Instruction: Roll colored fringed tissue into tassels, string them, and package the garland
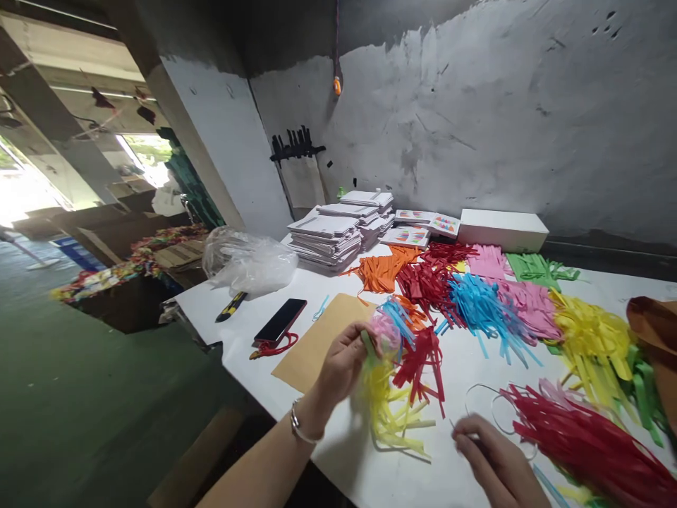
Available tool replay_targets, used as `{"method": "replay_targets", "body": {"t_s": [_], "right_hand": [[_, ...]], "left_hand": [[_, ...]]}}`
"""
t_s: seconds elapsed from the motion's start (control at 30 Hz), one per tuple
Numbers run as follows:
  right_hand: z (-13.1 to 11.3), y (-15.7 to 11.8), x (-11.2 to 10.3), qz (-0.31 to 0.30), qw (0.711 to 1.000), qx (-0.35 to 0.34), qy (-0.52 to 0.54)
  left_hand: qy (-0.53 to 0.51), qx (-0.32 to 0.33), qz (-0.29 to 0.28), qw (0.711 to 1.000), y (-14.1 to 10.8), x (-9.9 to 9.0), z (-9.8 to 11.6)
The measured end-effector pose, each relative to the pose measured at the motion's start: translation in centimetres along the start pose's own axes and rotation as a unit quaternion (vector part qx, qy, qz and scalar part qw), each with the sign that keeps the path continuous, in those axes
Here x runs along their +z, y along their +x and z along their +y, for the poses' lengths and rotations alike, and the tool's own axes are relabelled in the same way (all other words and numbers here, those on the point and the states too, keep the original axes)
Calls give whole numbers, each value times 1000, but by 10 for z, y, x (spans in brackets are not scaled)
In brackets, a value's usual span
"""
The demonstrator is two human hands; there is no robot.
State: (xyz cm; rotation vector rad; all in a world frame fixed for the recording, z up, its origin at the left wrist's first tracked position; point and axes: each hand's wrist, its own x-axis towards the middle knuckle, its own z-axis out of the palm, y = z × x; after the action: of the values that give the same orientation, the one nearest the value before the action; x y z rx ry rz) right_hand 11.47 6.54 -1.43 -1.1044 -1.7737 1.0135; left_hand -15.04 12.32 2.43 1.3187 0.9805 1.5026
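In the head view my left hand (346, 360) is closed, pinching a green paper tassel (369, 343) between thumb and fingers. Pink and light blue fringe shows just beyond the fingertips, and yellow tassel strips (388, 413) hang below onto the table. At the lower right, my right hand (494, 458) is closed in a pinch. A thin pale piece sticks out of its fingertips; whether it is a string end or a needle I cannot tell. Loops of white string (494, 406) lie beside this hand. A red tassel bundle (587, 437) is to its right.
Orange tassels (381, 271), blue tassels (484, 307) and yellow tassels (595, 335) lie across the white table (240, 346). Stacked white packets (325, 240) and a white box (502, 229) line the wall. A phone (280, 321), cutter knife (231, 307) and plastic bag (251, 261) lie left.
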Motion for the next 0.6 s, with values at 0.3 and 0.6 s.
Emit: {"method": "replay_targets", "body": {"t_s": [0.3, 0.6], "right_hand": [[9, 13, 43, 12, 997, -56, 57], [0, -17, -9, 97, 994, 5, 51]], "left_hand": [[-291, -127, -35, 948, -43, 65, -30], [302, 155, -15, 940, -65, 46, -13]]}}
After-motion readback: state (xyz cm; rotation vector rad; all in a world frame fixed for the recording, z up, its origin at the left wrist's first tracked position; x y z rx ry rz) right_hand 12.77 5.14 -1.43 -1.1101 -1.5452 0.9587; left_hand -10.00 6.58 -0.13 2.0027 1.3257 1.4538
